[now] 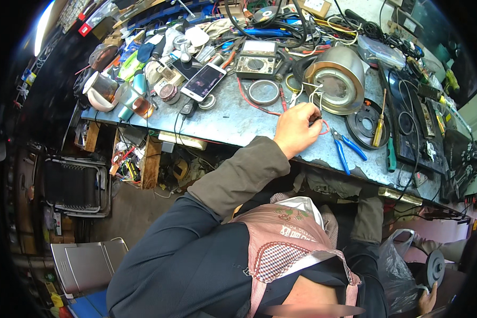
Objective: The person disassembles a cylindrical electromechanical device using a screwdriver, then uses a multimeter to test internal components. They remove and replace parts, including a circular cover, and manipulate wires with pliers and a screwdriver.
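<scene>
My left hand (298, 130) reaches over the front of the bench, its fingers pinched together around thin wires. Pale wires (315, 94) run from those fingertips to the open underside of a metal kettle (350, 69) lying on its side. A loop of red wire (325, 127) shows just beyond the fingers. The exact grip point is partly hidden by the hand. Just right of it lie blue-handled cutters (350, 147). My right sleeve (368, 218) hangs down by the bench edge, and the right hand is out of sight.
An analog multimeter (256, 64), metal ring (263, 93) and white phone (204, 82) lie left of the kettle. A round black base (361, 124) carries a screwdriver (379, 124); a green-handled tool (391, 155) is beside it. Another person's hand (428, 300) touches a grey disc (435, 267).
</scene>
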